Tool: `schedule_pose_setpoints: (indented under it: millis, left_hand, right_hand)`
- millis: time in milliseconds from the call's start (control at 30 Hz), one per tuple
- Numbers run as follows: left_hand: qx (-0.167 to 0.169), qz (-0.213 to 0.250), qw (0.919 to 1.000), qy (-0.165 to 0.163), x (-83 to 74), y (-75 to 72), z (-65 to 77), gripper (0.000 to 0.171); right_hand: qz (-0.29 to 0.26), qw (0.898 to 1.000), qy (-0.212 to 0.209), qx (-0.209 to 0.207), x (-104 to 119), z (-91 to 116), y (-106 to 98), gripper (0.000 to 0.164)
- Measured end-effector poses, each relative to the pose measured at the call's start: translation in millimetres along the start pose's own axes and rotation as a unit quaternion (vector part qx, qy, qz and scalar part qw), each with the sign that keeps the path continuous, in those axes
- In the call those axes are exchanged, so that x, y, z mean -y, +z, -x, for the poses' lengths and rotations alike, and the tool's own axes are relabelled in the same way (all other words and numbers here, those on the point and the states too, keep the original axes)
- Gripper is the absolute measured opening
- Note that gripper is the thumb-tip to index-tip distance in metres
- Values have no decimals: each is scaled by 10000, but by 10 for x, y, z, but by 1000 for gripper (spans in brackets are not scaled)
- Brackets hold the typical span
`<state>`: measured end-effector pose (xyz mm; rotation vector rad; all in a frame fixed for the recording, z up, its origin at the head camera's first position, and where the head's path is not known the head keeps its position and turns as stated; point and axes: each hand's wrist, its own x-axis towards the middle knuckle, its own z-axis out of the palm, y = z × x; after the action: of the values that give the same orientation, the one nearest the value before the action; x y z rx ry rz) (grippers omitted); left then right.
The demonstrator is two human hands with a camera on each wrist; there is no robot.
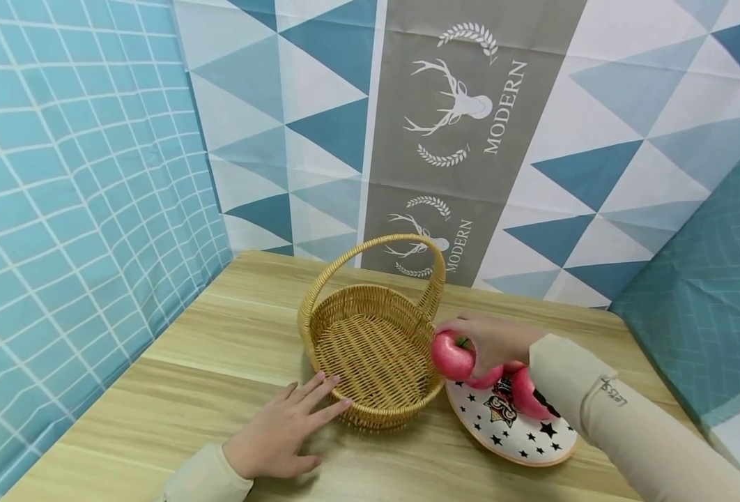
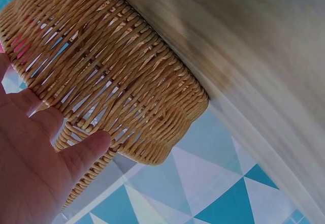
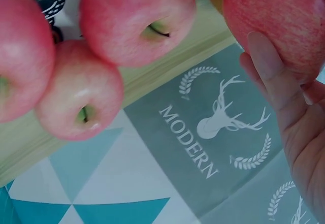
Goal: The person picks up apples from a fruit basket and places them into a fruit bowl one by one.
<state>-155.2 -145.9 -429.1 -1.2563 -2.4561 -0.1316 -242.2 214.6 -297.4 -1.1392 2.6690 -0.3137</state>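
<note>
My right hand [image 1: 492, 340] grips a red apple [image 1: 450, 357] close to the right rim of a woven wicker basket [image 1: 373, 362] with an arched handle. In the right wrist view the thumb presses against the side of this held apple [image 3: 282, 21]. Beside the basket lies a white plate [image 1: 520, 444] with black stars and a cartoon figure. Three more apples [image 3: 137, 23] are seen on it in the right wrist view; in the head view my right arm partly covers them. With fingers spread and fairly straight, my left hand [image 1: 285, 432] touches the basket's near left rim.
The wooden table [image 1: 219, 335] carries the basket and plate. Behind it hangs a wall cloth [image 1: 320, 104] with triangles and deer prints. Blue tiled cloth [image 1: 63, 174] borders the left side, and a teal covering [image 1: 708, 300] stands on the right.
</note>
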Motion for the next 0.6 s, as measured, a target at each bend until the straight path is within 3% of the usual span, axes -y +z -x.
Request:
schedule_pose_setpoints:
  millis: [267,600]
  left_hand:
    - [38,28,10000,-16,2,-7,-4,86]
    - [59,47,10000,11,14,6,-19,86]
  right_hand:
    - [395,9992,63,-35,-84,151,30,68]
    - [140,9981,600,41,-125,310,90,73]
